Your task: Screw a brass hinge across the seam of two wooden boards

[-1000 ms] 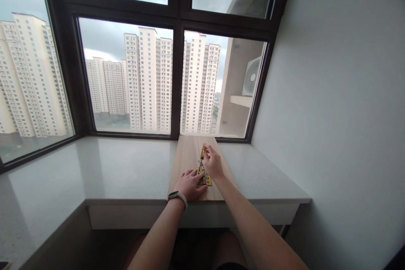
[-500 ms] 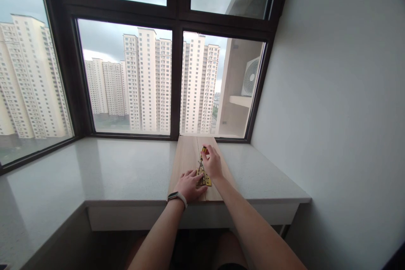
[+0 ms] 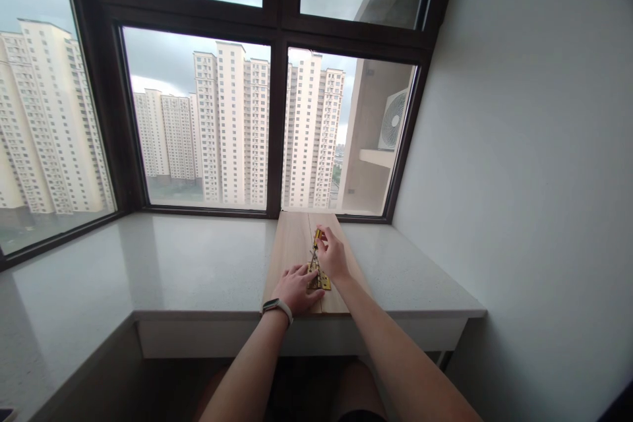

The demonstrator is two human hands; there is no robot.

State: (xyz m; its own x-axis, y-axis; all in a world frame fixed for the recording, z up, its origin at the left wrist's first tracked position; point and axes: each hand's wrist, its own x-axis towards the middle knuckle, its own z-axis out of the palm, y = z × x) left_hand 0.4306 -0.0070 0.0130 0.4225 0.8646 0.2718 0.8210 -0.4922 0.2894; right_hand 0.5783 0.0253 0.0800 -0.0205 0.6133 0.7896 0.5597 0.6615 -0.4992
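Note:
My right hand (image 3: 333, 258) pinches the yellow-and-black handle of a screwdriver (image 3: 318, 236). Its thin shaft slants down to a brass-coloured hinge (image 3: 324, 282) with several holes. The hinge lies across the seam between two pale wooden boards (image 3: 291, 241). With fingers spread, my left hand (image 3: 295, 290) rests flat on the left part of the hinge and the board beside it, covering some of the metal. Whether the screwdriver tip sits in a screw is too small to tell.
The boards lie on a pale stone sill (image 3: 208, 264), reaching from its front edge to the dark window frame (image 3: 277, 145). A white wall (image 3: 519, 165) rises on the right. A watch (image 3: 277, 306) is on my left wrist.
My right fingers have shifted slightly on the screwdriver handle, and more of its yellow side shows. The left hand and the hinge stay in place.

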